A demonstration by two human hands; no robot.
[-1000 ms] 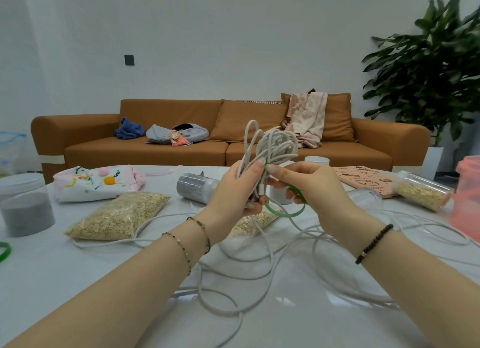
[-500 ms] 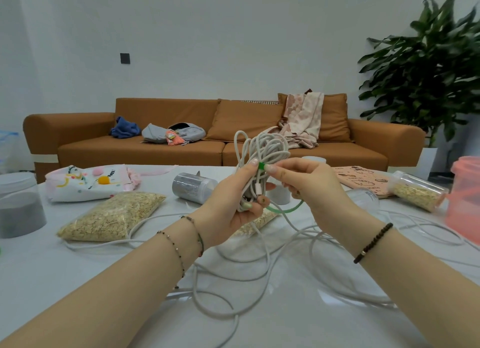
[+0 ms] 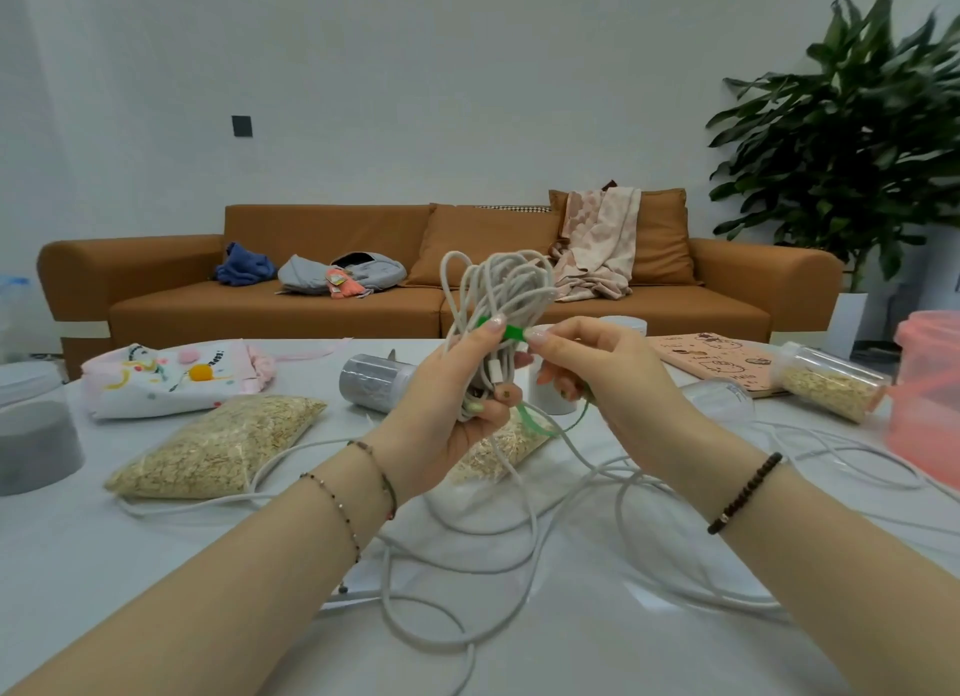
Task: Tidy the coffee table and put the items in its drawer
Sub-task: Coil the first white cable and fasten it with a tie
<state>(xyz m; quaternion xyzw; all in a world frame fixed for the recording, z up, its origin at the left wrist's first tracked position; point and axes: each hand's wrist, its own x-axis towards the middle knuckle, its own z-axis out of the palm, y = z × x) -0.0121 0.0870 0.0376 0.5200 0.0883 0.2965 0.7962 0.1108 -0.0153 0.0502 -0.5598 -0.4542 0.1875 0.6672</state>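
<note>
Above the white coffee table (image 3: 156,550), my left hand (image 3: 441,409) grips a coiled bundle of white cable (image 3: 498,285), held upright. A green strap (image 3: 506,330) runs across the bundle just above my left thumb. My right hand (image 3: 597,378) pinches that strap at its right end, and the strap's tail (image 3: 535,420) hangs down below the hands. More white cable (image 3: 467,617) trails loose over the table in front of me.
On the table lie a bag of oats (image 3: 218,446), a second bag (image 3: 498,446) behind my hands, a printed pouch (image 3: 171,378), a grey canister (image 3: 374,381), a grey tub (image 3: 36,446), an oat-filled tube (image 3: 831,386), a pink board (image 3: 711,357) and a pink bin (image 3: 930,399). A brown sofa (image 3: 156,290) stands behind.
The green strap, earlier a loose loop under my hands, now lies tight across the cable bundle. My right hand has shifted to pinch it near my left thumb.
</note>
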